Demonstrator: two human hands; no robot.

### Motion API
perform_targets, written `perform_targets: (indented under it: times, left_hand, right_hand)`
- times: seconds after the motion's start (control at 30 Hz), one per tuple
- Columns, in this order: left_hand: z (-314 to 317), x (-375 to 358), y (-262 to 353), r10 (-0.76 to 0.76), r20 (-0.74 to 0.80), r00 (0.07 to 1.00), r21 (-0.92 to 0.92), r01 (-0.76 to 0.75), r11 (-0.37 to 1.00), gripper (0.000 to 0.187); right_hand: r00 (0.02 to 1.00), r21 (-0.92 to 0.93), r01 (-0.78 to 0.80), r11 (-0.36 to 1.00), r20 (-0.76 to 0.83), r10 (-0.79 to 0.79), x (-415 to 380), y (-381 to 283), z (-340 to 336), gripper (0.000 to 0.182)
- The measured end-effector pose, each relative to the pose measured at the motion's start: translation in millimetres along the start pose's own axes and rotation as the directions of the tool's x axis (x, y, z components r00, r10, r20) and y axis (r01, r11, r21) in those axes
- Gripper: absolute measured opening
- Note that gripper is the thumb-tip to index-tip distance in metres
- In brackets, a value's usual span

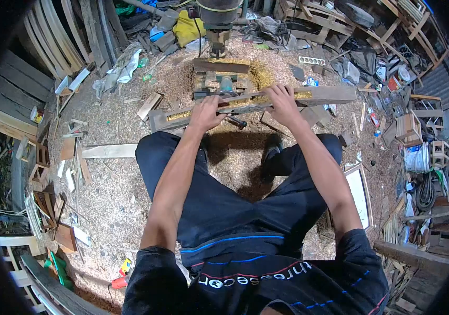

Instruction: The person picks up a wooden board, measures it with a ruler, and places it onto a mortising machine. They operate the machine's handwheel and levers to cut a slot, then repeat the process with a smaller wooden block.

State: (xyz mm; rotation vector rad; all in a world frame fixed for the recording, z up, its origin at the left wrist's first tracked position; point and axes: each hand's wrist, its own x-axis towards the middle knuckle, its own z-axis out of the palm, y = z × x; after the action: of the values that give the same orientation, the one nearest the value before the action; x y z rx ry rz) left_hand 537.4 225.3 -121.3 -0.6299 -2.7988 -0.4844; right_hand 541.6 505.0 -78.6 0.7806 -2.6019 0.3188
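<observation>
A long grey wooden plank point(329, 95) lies across a low machine table point(219, 79), slightly tilted, with slots of sawdust cut along it. My left hand point(207, 113) presses down on the plank left of the middle. My right hand point(282, 102) grips the plank right of the middle. Above the plank stands a drill or mortising machine head point(217, 23). I am sitting or crouching with my knees spread, both feet on the sawdust floor below the plank.
Sawdust covers the ground. Loose wood offcuts point(108, 151) lie to the left, stacked planks point(51, 31) at the back left. Wooden frames and stools point(408, 128) crowd the right. A framed panel point(361, 191) lies by my right leg. A red tool point(122, 275) sits at lower left.
</observation>
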Motion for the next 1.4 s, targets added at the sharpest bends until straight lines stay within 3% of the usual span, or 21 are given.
perform_targets:
  times: [0.23, 0.37, 0.43, 0.53, 0.57, 0.67, 0.8, 1.1, 1.2, 1.4]
  left_hand:
    - [-22, 3, 9, 0.155, -0.163, 0.974, 0.101, -0.140, 0.985, 0.058]
    - [-36, 7, 12, 0.182, -0.276, 0.944, 0.068, -0.170, 0.983, 0.063]
    - [-44, 7, 17, 0.203, -0.284, 0.937, 0.074, -0.189, 0.979, 0.063]
    - [-50, 7, 22, 0.240, -0.304, 0.922, 0.110, -0.217, 0.970, 0.062]
    - [-50, 6, 25, 0.252, -0.307, 0.918, 0.102, -0.231, 0.968, 0.062]
    - [-45, 6, 28, 0.237, -0.268, 0.934, 0.075, -0.225, 0.971, 0.059]
    - [-29, 21, 22, 0.225, -0.247, 0.943, 0.007, -0.230, 0.973, 0.057]
    - [3, 114, 61, 0.250, -0.266, 0.931, -0.058, -0.275, 0.960, 0.056]
    - [33, 151, 82, 0.321, -0.248, 0.914, 0.045, -0.320, 0.946, 0.058]
    - [95, 212, 117, 0.276, -0.178, 0.945, -0.120, -0.299, 0.947, 0.058]
  right_hand:
    - [0.995, 0.003, -0.094, 0.996, -0.020, 0.094, -8, 2, -10, 0.055]
    - [0.994, -0.061, -0.102, 0.993, -0.053, 0.099, -6, -3, -20, 0.056]
    - [0.994, -0.122, -0.092, 0.988, -0.068, 0.084, -1, -6, -29, 0.056]
    - [0.988, -0.023, -0.155, 0.988, -0.026, 0.155, 0, -19, -49, 0.057]
    - [0.987, -0.127, -0.159, 0.979, -0.030, 0.157, 0, -21, -44, 0.058]
    - [0.989, -0.092, -0.072, 0.993, 0.120, 0.082, -1, -8, -30, 0.060]
    - [0.988, -0.047, -0.075, 0.996, 0.132, 0.081, -4, 4, -22, 0.057]
    - [0.965, -0.053, -0.250, 0.967, 0.074, 0.253, 2, 84, -45, 0.055]
    - [0.930, -0.117, -0.354, 0.928, 0.061, 0.362, -9, 120, -50, 0.060]
    - [0.878, -0.154, -0.472, 0.868, 0.006, 0.478, -34, 191, -23, 0.067]
